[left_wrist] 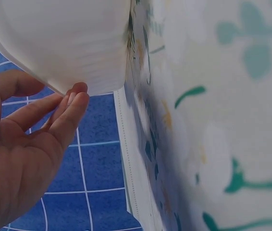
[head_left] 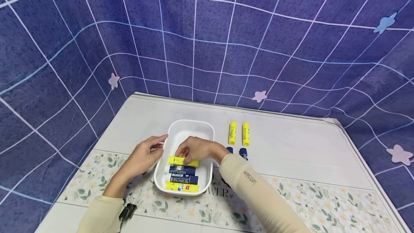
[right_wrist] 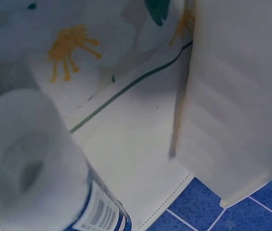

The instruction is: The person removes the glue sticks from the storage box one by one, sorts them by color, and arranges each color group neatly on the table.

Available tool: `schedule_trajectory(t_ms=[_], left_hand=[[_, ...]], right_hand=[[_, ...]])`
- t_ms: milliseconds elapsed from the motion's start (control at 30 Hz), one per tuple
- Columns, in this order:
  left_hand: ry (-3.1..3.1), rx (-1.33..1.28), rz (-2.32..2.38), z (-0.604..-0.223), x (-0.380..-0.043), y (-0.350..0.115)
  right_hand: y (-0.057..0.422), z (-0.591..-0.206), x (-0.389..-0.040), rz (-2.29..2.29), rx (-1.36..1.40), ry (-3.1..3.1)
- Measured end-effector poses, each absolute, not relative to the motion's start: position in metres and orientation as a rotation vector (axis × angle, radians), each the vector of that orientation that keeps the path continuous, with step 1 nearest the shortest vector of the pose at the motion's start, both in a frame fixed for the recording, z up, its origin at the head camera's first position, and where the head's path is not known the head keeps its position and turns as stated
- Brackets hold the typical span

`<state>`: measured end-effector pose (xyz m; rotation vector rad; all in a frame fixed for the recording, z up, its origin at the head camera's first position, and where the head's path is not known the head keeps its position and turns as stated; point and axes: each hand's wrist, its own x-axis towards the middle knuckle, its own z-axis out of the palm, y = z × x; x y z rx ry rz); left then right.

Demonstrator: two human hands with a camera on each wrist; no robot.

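In the head view a white plastic tray (head_left: 191,126) holds a row of glue sticks. My right hand (head_left: 197,149) reaches over its right rim and pinches a yellow glue stick (head_left: 193,163), lying crosswise, between thumb and fingers. Below that one lie a navy glue stick (head_left: 182,170), a second navy glue stick (head_left: 184,179) and another yellow glue stick (head_left: 182,187), side by side. My left hand (head_left: 143,156) is at the tray's left side. In the left wrist view its loosely bent fingertips (left_wrist: 80,89) touch the tray's outer wall (left_wrist: 92,53). The right hand's fingers are out of the right wrist view.
Right of the tray, two yellow glue sticks (head_left: 245,134) lie on the table (head_left: 300,150). Nearer, two navy ones (head_left: 243,152) are partly covered by the right forearm. A white-ended navy glue stick (right_wrist: 100,207) looms close in the right wrist view. A blue curtain (head_left: 207,46) encloses the table.
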<state>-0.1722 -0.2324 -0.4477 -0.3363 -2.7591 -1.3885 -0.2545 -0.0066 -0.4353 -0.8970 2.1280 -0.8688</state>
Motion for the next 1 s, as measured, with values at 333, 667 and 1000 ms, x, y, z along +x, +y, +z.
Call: schedule_trajectory(t_ms=[333,667,1000], left_hand=[[-2.777,-0.316,-1.383,-0.446,-0.17,-0.232],[-2.783,-0.301,-1.37,-0.446,-0.17,-0.232],[-2.777,-0.316,-1.353,-0.447,-0.17,-0.232]], right_hand=[[-0.001,-0.428,-0.259,-1.166,-0.751,2.245],[0.021,-0.41,-0.268,-1.62,-0.418,2.23],[0.051,-0.401,-0.282,-1.978,-0.165,2.215]])
